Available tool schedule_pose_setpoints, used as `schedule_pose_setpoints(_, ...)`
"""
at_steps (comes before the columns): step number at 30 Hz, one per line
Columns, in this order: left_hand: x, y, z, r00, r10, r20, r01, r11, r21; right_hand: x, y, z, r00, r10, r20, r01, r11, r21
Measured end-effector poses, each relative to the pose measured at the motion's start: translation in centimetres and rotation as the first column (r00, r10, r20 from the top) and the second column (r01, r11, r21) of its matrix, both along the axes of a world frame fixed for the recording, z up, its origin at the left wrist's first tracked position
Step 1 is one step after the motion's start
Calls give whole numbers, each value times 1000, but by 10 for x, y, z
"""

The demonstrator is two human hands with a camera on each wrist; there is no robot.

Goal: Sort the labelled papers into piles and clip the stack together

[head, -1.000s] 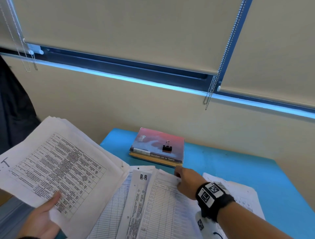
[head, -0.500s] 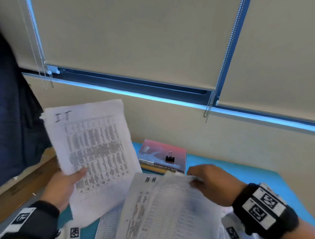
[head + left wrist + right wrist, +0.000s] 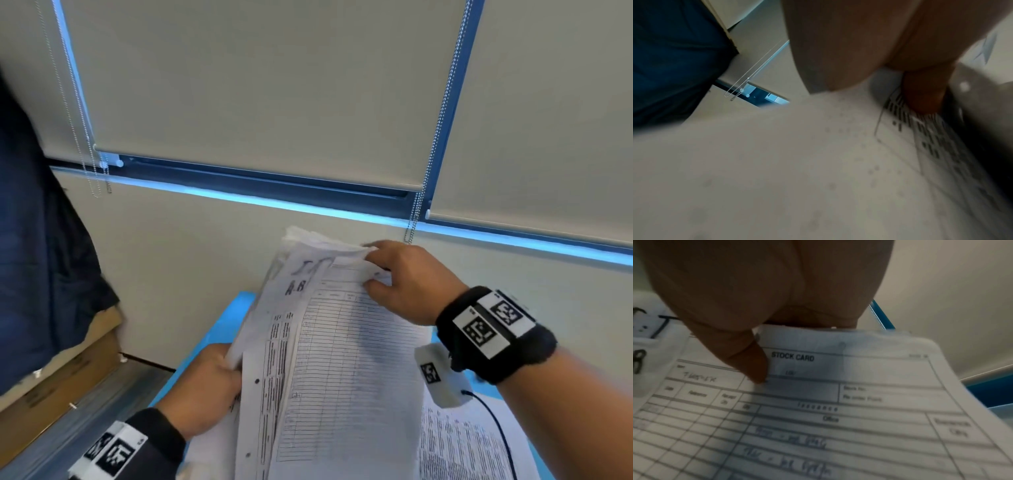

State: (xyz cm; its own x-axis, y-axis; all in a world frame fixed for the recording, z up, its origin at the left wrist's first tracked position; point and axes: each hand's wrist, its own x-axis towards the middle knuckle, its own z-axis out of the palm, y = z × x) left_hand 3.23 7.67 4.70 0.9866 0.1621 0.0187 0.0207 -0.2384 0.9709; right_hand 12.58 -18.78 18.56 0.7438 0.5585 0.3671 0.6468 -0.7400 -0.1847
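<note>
Sheaf of papers (image 3: pixel 329 370): printed forms, fanned unevenly, raised on edge above the blue table (image 3: pixel 219 329). Likely light, limp and prone to sliding apart; best held at opposite edges. Right hand (image 3: pixel 407 281) pinches the top edge, thumb on the "STOCK CARD" sheet (image 3: pixel 838 402). Left hand (image 3: pixel 202 394) grips the lower left edge. Another printed sheet (image 3: pixel 462 445) lies on the table.
</note>
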Motion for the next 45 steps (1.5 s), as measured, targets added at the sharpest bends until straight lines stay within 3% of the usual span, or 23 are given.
schedule_pose_setpoints(5, -4, -10, -5, 999, -46, -17, 44, 994, -102, 2, -3, -6, 1000, -28, -10, 28, 997, -78)
schedule_pose_setpoints(8, -6, -10, -11, 1000, 1, -27, -8, 967, -256, 3, -3, -10, 998, -59, -3, 59, 995, -80)
schedule_pose_setpoints(11, -8, -15, -16, 999, -25, -21, 12, 888, -459, 4, -2, -15, 997, -70, -19, 68, 993, -97)
schedule_pose_setpoints(12, -9, -17, -18, 999, -42, -10, 34, 904, -426, 4, -2, -17, 997, -69, -29, 65, 993, -102)
schedule_pose_setpoints(15, -8, -23, -27, 997, -77, -20, 73, 987, -141, 2, 1, -21, 998, -55, -41, 50, 993, -111)
schedule_pose_setpoints(19, -6, -27, -31, 997, 55, -58, -58, 996, -64, 0, 0, -22, 999, -38, -33, 34, 994, -105)
schedule_pose_setpoints(26, -5, -34, -37, 997, 26, -73, -32, 996, -84, -5, -1, -19, 999, -27, -25, 25, 997, -74)
schedule_pose_setpoints(32, 7, -28, -51, 988, 137, -64, -147, 970, -191, -4, -3, -17, 998, -38, -45, 41, 996, 78)
schedule_pose_setpoints(36, 11, -4, -66, 976, 197, -98, -219, 916, -335, 10, -28, -26, 991, -116, 69, 91, 951, 294)
schedule_pose_setpoints(39, 11, 22, -88, 956, 223, -191, -291, 795, -531, 33, -62, -51, 972, -230, 56, 196, 913, 357)
schedule_pose_setpoints(42, 7, 44, -113, 928, 255, -271, -371, 679, -634, 58, -102, -95, 923, -365, -118, 382, 903, 194)
schedule_pose_setpoints(45, 5, 54, -129, 922, 255, -293, -388, 616, -686, 73, -134, -148, 810, -508, -293, 499, 860, -109)
